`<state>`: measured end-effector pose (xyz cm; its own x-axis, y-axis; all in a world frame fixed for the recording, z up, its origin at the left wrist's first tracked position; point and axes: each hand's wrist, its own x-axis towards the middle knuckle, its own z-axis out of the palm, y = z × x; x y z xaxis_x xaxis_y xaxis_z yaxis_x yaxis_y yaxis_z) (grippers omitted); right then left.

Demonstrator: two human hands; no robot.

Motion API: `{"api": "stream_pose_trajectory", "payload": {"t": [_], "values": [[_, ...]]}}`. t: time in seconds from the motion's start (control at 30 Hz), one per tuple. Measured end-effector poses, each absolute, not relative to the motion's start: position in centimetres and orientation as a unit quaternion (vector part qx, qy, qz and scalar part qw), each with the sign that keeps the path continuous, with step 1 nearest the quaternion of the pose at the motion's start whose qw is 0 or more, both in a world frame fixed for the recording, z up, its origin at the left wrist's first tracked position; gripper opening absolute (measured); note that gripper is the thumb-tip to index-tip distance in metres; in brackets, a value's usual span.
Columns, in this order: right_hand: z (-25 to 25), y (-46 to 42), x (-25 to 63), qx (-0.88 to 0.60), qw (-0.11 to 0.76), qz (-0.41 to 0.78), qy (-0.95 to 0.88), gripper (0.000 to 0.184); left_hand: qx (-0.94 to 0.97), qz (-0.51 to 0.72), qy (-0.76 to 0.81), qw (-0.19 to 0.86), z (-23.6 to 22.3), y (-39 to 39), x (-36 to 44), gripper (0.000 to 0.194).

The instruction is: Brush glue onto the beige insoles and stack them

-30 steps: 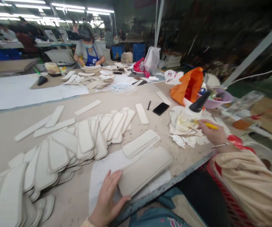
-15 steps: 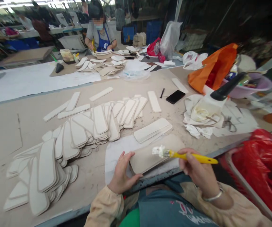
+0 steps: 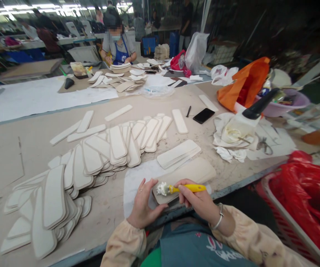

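A yellow-handled brush (image 3: 197, 188) is gripped in my right hand (image 3: 199, 202). White paste clumps on its bristles, which rest at the left end of a long beige rounded panel (image 3: 195, 172). My left hand (image 3: 144, 205) holds that panel's left end, thumb at the near edge and fingers at the far edge. Under the panel lies a white sheet (image 3: 132, 178). Just beyond it is a small stack of pale rounded strips (image 3: 178, 152). To the left, many similar strips (image 3: 86, 159) overlap in a long fanned pile.
A black phone (image 3: 203, 115) lies behind the work. On the right sit a cut-open white jug (image 3: 239, 128) with a black handle, scissors (image 3: 264, 146) and an orange bag (image 3: 246, 83). A basket with red plastic (image 3: 301, 185) stands beside the table. Across it, a co-worker (image 3: 119, 48) handles pale pieces.
My right hand has carried the brush leftward along the panel, from its middle to its left end near my left hand. Thin streaks of paste show on the panel. My left hand stays in place.
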<state>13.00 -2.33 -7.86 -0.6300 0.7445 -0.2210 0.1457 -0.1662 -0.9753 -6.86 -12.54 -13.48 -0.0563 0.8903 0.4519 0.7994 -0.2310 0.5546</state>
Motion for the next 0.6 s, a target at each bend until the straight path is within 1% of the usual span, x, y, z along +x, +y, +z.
{"api": "stream_pose_trajectory", "payload": {"t": [0.27,0.43,0.6], "values": [[-8.1,-0.1,16.3,-0.446,0.285,0.603,-0.596,0.036,0.693,0.377,0.614,0.036,-13.5,-12.5,-7.0,0.093],[-8.1,2.6,19.6,-0.5,0.343,0.531,-0.592,0.037,0.701,0.368,0.611,0.026,-13.8,-12.5,-7.2,0.085],[-8.4,4.7,22.1,-0.527,0.386,0.461,-0.601,0.037,0.701,0.378,0.604,0.023,-14.0,-12.4,-7.3,0.088]]}}
